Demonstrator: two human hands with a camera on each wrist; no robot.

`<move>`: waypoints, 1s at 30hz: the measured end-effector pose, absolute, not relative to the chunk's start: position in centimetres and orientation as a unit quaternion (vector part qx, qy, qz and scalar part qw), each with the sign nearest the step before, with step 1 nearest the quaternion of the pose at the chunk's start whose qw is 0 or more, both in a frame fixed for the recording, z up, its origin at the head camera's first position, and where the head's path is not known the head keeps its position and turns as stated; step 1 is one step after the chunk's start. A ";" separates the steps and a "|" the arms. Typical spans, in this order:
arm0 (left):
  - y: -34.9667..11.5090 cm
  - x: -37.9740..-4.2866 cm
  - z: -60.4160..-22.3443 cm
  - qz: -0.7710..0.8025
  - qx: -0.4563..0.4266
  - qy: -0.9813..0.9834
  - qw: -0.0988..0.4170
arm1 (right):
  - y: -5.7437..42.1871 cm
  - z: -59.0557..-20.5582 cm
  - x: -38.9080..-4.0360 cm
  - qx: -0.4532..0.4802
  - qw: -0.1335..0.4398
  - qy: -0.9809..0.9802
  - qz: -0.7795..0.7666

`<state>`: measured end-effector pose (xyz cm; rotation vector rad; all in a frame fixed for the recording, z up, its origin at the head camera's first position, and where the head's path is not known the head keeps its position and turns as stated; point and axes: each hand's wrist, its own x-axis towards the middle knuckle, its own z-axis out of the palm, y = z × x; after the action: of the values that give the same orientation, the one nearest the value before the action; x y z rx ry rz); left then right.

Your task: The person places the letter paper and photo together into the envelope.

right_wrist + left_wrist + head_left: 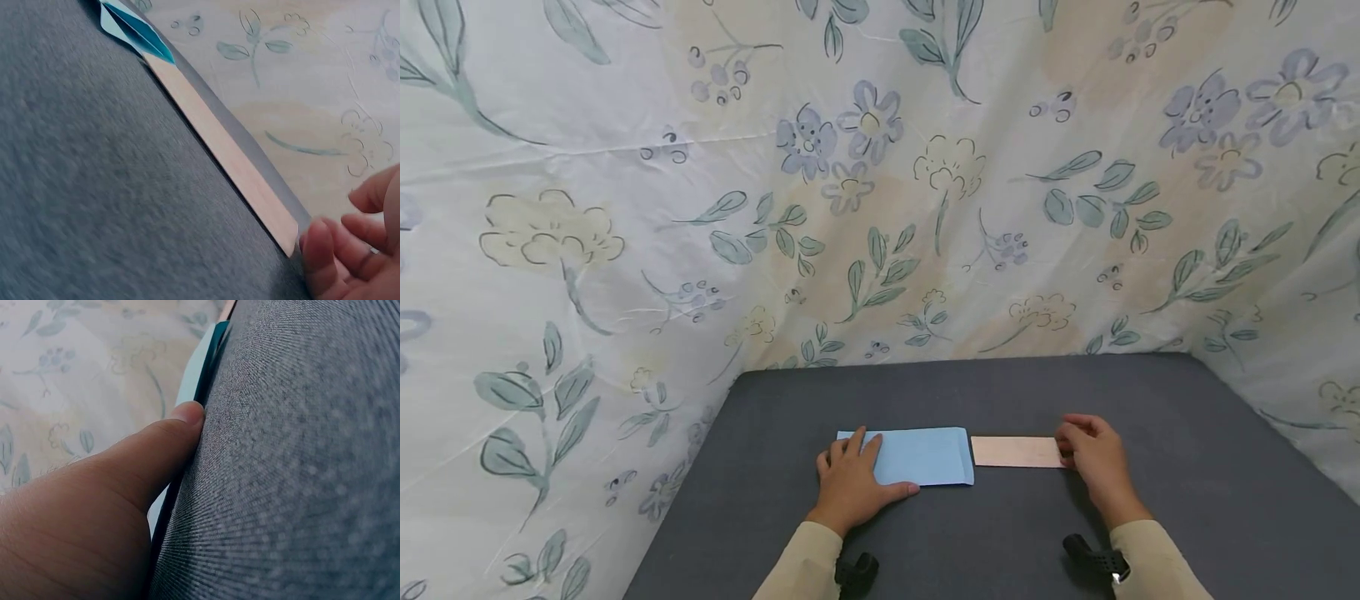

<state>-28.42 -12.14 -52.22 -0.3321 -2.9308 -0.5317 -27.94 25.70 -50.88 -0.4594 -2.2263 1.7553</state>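
A light blue paper envelope (925,457) lies flat on the dark grey table, its mouth at the right end. In the right wrist view the envelope (140,34) gapes at that mouth. My left hand (853,487) rests over its left part with fingers spread, the thumb (181,419) along the near edge. A long peach-coloured card (1015,452) lies in line with the envelope, its left end right at the mouth. Near the card's right end is my right hand (1093,462), fingers loosely bent. In the right wrist view, its fingertips are right at the end of the card (231,159).
The dark grey tabletop (970,542) stretches around both paper pieces. A floral cloth (880,183) hangs behind the table and along its sides. Black wrist cameras sit by both cuffs.
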 end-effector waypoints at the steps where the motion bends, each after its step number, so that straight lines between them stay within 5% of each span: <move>1: -12.1 -28.4 -52.3 -0.178 -0.111 -0.975 0.075 | 25.9 -50.9 -27.9 -0.167 0.142 -0.771 0.598; 15: -11.9 -27.6 -53.3 -0.181 -0.107 -0.974 0.085 | 26.0 -50.6 -26.5 -0.230 0.184 -0.832 0.471; 30: -11.8 -27.2 -52.7 -0.186 -0.110 -0.973 0.084 | 23.8 -50.9 -26.2 -0.180 0.211 -0.854 0.440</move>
<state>-27.18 -11.81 -52.68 -0.3288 -2.9032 -0.5544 -26.16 23.79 -50.94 -0.4999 -2.3724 1.2229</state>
